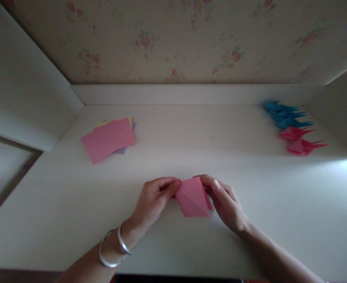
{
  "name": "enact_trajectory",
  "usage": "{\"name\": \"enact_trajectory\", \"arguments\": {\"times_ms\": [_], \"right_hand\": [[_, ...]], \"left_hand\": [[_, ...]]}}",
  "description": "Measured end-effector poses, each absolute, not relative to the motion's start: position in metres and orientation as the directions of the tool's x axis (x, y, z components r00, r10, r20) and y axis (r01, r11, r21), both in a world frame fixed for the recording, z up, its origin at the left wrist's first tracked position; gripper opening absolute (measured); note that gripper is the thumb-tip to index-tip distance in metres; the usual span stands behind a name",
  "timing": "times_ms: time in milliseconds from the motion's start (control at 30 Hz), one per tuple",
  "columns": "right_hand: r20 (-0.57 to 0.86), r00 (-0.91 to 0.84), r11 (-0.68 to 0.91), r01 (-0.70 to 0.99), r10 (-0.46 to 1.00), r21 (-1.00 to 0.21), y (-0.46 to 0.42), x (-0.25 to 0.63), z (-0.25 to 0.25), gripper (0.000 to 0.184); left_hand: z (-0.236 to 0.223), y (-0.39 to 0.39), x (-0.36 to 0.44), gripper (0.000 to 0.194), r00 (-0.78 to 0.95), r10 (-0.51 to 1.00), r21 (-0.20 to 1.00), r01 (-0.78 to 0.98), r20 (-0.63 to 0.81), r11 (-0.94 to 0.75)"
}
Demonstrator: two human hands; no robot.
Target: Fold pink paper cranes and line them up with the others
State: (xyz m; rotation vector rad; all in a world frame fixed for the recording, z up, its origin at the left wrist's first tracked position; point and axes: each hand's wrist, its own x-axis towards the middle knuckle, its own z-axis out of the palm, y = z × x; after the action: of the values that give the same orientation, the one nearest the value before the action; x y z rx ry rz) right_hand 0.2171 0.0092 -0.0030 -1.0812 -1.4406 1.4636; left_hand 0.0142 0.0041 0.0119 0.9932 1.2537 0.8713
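A folded piece of pink paper is held between my hands above the white tabletop. It looks roughly square, with a slanting crease, and its layers spread apart along the right edge. My left hand pinches the upper left corner between thumb and fingers; two silver bangles circle that wrist. At the upper right edge, my right hand grips the paper, its fingertips partly hidden behind it and its thumb lying close to the edge.
Pink sheets lie fanned over yellow and purple ones at the left. At the far right stand several folded blue paper figures and two folded pink paper figures in a row. Behind the white tabletop rises a flowered wall.
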Motion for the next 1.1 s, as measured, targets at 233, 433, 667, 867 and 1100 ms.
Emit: {"name": "enact_trajectory", "arguments": {"times_ms": [233,433,667,867,1100], "right_hand": [[-0.084,-0.242,-0.039,0.186,0.967,-0.982,0.008,0.212,0.001,0.034],[-0.033,-0.158,0.017,0.305,0.987,-0.952,0.001,0.208,-0.006,0.024],[-0.190,-0.170,-0.192,0.003,0.967,-0.981,0.001,0.204,-0.013,0.034],[-0.213,-0.197,-0.171,0.210,0.957,-0.963,0.006,0.204,-0.009,0.027],[-0.156,-0.019,-0.152,0.136,0.988,-0.979,0.005,0.199,-0.013,0.024]], "left_hand": [[0.006,0.002,0.013,0.029,0.043,0.960,0.955,0.124,-0.278,0.271],[0.004,0.002,0.011,0.030,-0.019,0.972,0.954,0.186,-0.235,0.235],[0.005,0.002,0.011,0.029,0.023,0.976,0.950,0.238,-0.215,0.203],[0.002,-0.002,0.012,0.028,0.083,0.977,0.954,0.245,-0.196,0.171],[-0.005,-0.007,0.023,0.042,0.209,0.915,0.937,0.020,-0.346,0.349]]}}
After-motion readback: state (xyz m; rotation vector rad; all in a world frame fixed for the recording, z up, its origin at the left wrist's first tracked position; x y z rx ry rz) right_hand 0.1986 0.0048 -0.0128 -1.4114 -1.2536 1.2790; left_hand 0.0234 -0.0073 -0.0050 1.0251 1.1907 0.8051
